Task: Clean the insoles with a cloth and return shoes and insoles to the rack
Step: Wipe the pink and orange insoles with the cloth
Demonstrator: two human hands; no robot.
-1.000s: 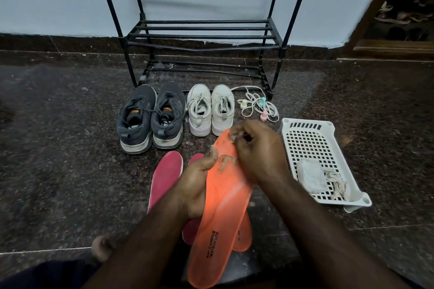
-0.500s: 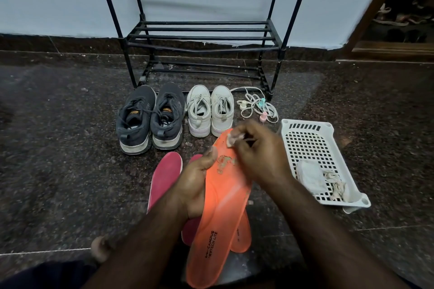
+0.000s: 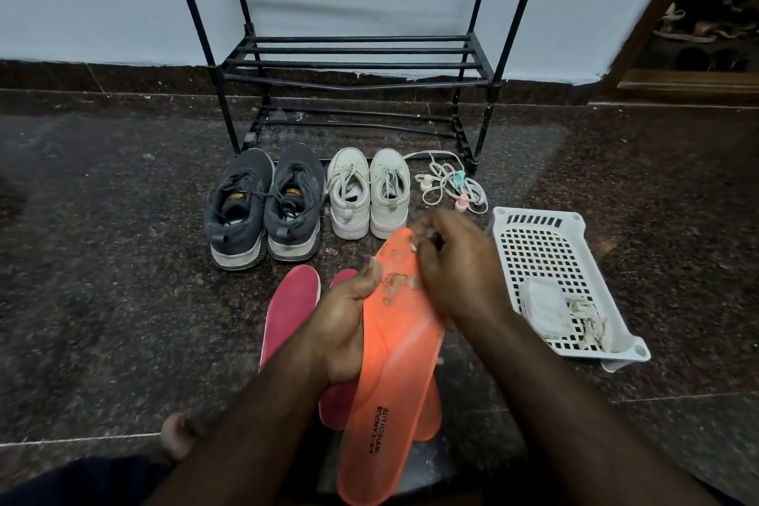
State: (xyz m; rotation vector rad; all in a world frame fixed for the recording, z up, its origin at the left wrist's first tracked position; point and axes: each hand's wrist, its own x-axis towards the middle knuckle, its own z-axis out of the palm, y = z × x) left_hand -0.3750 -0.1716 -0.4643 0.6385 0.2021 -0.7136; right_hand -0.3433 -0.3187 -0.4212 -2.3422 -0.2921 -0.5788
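My left hand (image 3: pixel 343 325) grips an orange insole (image 3: pixel 394 374) by its left edge, toe end pointing away. My right hand (image 3: pixel 456 267) is curled over the toe end, pinching a small pale scrap (image 3: pixel 429 235) against it. A worn, pale patch (image 3: pixel 396 283) shows on the insole. A second orange insole (image 3: pixel 429 415) lies under it on the floor. Two pink insoles (image 3: pixel 289 312) lie to the left. Grey sneakers (image 3: pixel 263 205) and white sneakers (image 3: pixel 369 193) stand before the empty black rack (image 3: pixel 353 62).
A white slotted basket (image 3: pixel 550 259) at the right holds a white cloth (image 3: pixel 546 308) and pale scraps. Loose white laces with coloured toggles (image 3: pixel 451 185) lie by the rack's right leg. Dark stone floor all round; a foot (image 3: pixel 178 435) shows at lower left.
My right hand has shifted a little nearer along the insole's toe end, still pinching the pale scrap. The left hand and insole have hardly moved.
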